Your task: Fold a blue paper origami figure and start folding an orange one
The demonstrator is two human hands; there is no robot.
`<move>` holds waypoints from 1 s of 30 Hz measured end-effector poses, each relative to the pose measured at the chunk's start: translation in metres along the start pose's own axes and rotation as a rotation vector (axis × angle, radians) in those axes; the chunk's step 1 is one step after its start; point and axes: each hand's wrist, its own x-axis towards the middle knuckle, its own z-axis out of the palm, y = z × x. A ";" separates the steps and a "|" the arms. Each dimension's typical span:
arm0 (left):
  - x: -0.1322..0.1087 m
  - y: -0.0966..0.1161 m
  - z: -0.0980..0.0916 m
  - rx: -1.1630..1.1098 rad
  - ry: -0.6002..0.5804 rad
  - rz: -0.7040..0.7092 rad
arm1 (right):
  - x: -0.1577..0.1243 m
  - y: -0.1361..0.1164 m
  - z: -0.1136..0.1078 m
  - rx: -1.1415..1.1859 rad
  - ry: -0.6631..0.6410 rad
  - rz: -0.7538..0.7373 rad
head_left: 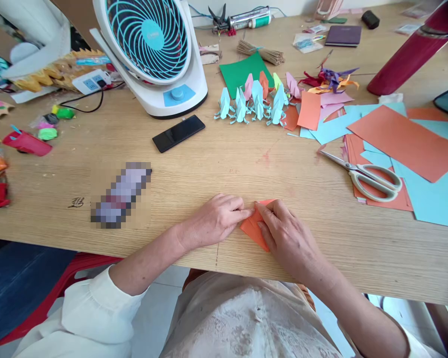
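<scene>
A small folded piece of orange paper (254, 230) lies on the table close to its front edge. My left hand (221, 218) reaches the paper's left edge, its fingers curled together and its fingertips pressed there. Over the right part of the same sheet lies my right hand (289, 237), with its thumb and bent fingers holding the paper down. It hides much of the sheet, so the exact folds cannot be made out.
Scissors (373, 176) lie on orange and blue sheets (438, 199) at right. Folded light-blue paper figures (240, 107) stand at the back, near a green sheet (242, 72). A fan (153, 44), a black phone (179, 133) and a dark red bottle (403, 57) are also there.
</scene>
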 end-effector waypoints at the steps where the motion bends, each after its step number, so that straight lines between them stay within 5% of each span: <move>1: -0.001 0.000 0.000 -0.009 0.003 0.001 | 0.000 0.000 -0.001 0.006 -0.013 0.011; 15: -0.021 0.009 -0.004 -0.017 0.008 -0.020 | -0.002 0.000 0.002 -0.008 -0.042 0.031; 25: -0.044 0.026 0.006 0.054 0.027 -0.110 | 0.001 0.000 0.001 -0.038 0.049 -0.037; 30: -0.035 0.032 -0.003 -0.017 0.003 -0.187 | 0.001 0.000 0.002 0.003 0.033 -0.022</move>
